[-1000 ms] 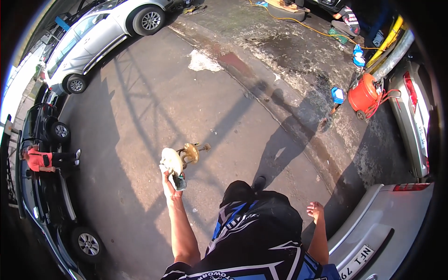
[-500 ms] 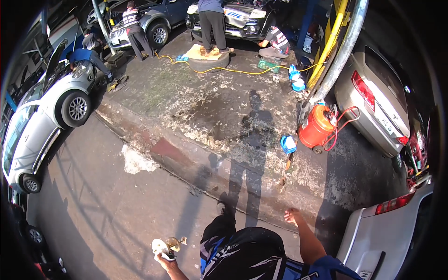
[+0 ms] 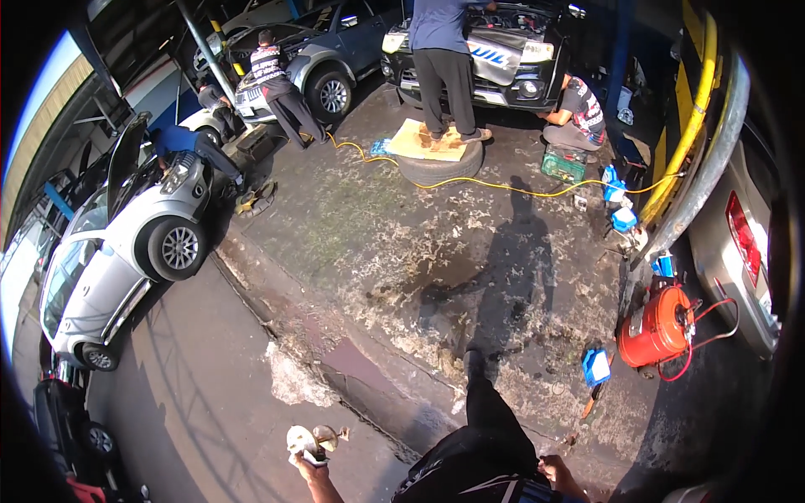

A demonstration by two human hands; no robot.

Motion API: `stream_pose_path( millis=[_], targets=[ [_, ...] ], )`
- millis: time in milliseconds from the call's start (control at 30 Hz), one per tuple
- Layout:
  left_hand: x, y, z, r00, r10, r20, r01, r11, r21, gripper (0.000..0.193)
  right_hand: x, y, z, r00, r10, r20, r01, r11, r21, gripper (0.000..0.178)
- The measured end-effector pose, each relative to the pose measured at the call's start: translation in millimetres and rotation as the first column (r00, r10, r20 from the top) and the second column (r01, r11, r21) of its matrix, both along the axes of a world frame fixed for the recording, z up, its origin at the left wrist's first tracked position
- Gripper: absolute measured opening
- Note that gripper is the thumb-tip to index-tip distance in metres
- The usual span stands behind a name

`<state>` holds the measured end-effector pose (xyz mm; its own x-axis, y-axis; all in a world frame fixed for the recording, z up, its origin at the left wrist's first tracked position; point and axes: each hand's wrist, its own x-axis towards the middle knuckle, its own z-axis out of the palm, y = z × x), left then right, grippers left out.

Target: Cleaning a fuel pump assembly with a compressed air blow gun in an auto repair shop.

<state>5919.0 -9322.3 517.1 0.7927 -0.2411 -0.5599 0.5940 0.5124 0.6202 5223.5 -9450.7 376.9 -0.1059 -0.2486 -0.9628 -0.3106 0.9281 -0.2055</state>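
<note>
My left hand (image 3: 310,468) is closed around a round metal part (image 3: 303,442). The part has a pale disc on one side and a smaller brownish, gold-tinted piece beside it, with a short tab sticking out; its exact kind I cannot make out. Something white shows under it against my fingers. My right hand (image 3: 551,471) hangs low beside my dark trouser leg, its fingers loosely curled and slightly apart, with nothing seen in them. One dark-shod foot (image 3: 475,365) is forward on the stained concrete.
A raised concrete edge (image 3: 369,411) crosses ahead. At right stand a red wheeled tank (image 3: 654,329) and a blue-and-white box (image 3: 596,367). A yellow hose (image 3: 511,192) crosses the floor. One person stands on a cardboard-topped tyre (image 3: 440,170); others work at cars, including a silver one (image 3: 109,268).
I have moved forward, one foot now past the raised edge, and the view has swung left. My right hand has drawn in beside my leg. The left still holds the metal part.
</note>
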Motion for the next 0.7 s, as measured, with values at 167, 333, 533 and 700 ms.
stream_pose_path(
  millis=[167,333,533,700],
  targets=[
    [33,-142,6,0.960,0.245,-0.136,-0.255,0.965,-0.060,0.048,81,-412,1,0.978,-0.045,0.204,0.113,0.936,-0.334,0.022],
    [85,-281,16,0.949,0.279,-0.145,-0.270,0.959,0.082,0.055,293,-800,96,0.991,0.128,0.028,-0.078,0.742,-0.666,0.017],
    [196,-421,-1,0.912,0.387,-0.136,-0.384,0.922,0.050,0.054,634,-1065,210,0.862,0.495,0.115,-0.132,0.437,-0.890,0.029],
    [391,-614,12,0.937,0.332,-0.106,-0.332,0.943,0.020,0.054,776,-1108,132,0.763,0.643,0.061,-0.372,0.514,-0.773,0.031]
  ],
)
